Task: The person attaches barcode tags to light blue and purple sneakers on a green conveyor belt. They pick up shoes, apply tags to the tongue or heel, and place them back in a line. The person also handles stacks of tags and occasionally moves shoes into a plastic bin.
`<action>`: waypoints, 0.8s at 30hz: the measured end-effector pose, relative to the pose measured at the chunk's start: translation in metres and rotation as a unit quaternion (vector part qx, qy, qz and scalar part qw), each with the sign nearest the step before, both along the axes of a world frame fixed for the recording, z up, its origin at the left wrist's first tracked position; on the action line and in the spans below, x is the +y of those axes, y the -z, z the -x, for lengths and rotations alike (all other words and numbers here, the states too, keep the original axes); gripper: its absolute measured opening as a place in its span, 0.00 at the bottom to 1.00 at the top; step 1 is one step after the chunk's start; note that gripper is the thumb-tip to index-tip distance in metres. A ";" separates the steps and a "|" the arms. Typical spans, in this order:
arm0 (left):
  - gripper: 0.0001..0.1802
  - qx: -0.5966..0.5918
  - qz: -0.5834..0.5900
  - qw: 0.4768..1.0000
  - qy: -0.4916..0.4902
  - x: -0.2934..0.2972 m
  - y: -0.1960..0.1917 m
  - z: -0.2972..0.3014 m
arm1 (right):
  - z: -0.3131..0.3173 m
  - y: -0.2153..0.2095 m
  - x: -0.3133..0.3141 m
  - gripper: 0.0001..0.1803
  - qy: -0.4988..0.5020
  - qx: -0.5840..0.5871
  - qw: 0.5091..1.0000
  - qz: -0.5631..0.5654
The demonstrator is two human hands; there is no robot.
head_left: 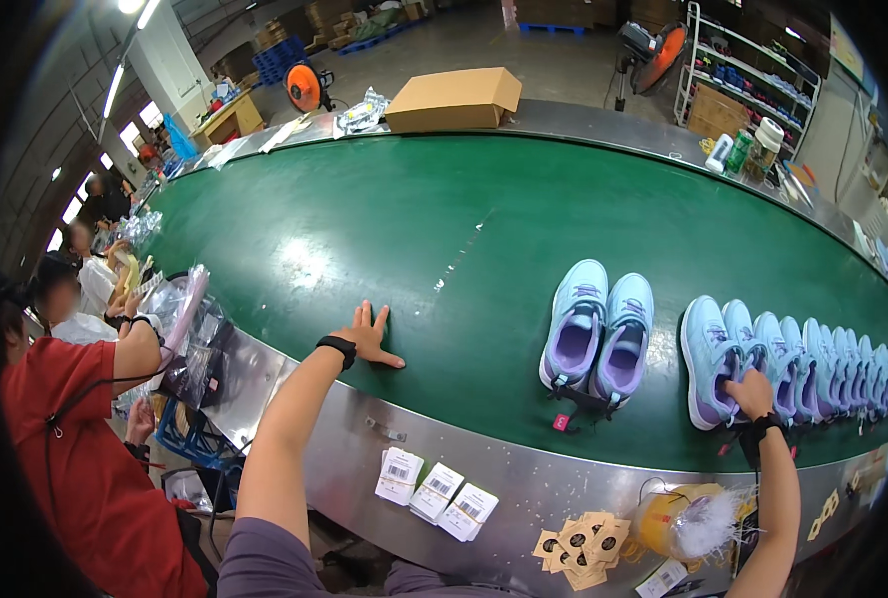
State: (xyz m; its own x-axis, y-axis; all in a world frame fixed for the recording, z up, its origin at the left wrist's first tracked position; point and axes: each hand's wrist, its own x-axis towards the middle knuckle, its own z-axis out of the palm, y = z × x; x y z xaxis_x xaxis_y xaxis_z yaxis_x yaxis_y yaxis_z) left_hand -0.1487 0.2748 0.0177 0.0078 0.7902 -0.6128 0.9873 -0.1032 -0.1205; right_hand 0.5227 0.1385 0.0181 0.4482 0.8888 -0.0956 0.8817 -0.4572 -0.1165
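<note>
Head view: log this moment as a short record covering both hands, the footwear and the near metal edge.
Left hand: fingers spread, palm down over the green conveyor belt, holding nothing
Right hand: at the opening of the first light-blue sneaker in a row; grip unclear
Footwear: separate light-blue sneaker pair between the hands, toes pointing away
Metal edge: three banded white tag stacks, pile of tan cards

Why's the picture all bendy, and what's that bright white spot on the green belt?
In the head view, the fisheye lens curves the green belt; the rim goes dark; the white spot is glare, probably reflected light, beyond the left hand; the lone pair of blue shoes looks sharp.
</note>
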 end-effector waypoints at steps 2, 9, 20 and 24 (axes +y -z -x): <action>0.74 -0.003 0.002 1.000 0.000 0.002 0.004 0.003 | 0.001 0.000 0.001 0.27 -0.002 0.000 1.000 0.003; 0.74 0.009 0.013 1.000 -0.005 0.008 0.001 0.004 | 0.005 -0.001 0.002 0.28 -0.015 0.002 1.000 -0.003; 0.74 0.001 -0.013 1.000 -0.016 0.007 0.009 0.018 | 0.011 0.001 0.005 0.28 -0.035 0.013 0.999 -0.008; 0.74 -0.003 -0.021 1.000 -0.018 0.007 0.010 0.021 | 0.010 0.002 0.006 0.29 -0.038 0.016 0.999 -0.003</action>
